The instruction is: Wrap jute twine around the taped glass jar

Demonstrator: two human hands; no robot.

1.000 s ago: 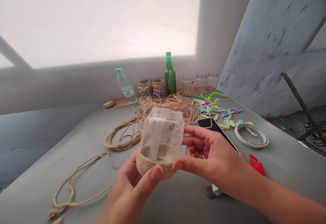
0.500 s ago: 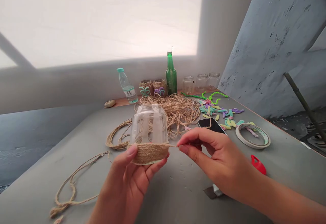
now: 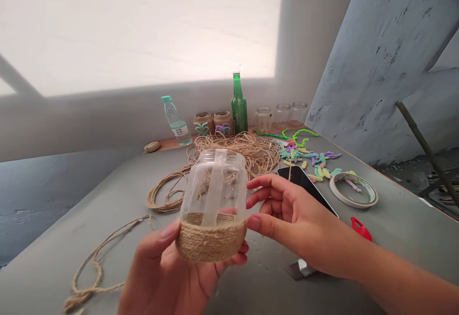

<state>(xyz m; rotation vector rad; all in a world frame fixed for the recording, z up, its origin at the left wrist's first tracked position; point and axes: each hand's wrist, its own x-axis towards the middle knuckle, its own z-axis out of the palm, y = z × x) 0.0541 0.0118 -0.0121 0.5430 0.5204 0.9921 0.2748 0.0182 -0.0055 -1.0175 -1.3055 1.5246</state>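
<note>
A clear glass jar (image 3: 193,195) is held upright, slightly tilted, in front of me. Jute twine (image 3: 211,243) is wound in tight rows around its lower part, and a strip of whitish tape (image 3: 217,186) runs up the glass. My left hand (image 3: 179,267) is closed around the jar's base, thumb on the left side and fingertips showing at the right. My right hand (image 3: 283,214) is at the jar's right side, its thumb at the upper edge of the wound band. Its fingers are curled around a twine strand, mostly hidden by the hand.
A loose twine heap (image 3: 247,150) lies behind the jar, with a twine coil (image 3: 154,200) at left. Along the back stand a water bottle (image 3: 177,124), a green bottle (image 3: 239,109) and several jars. A phone (image 3: 308,186), tape roll (image 3: 335,195) and red object (image 3: 360,229) lie right.
The jar has come nearer and tipped, so its far inner side shows. My right hand has moved in from a stretched strand to the jar's side.
</note>
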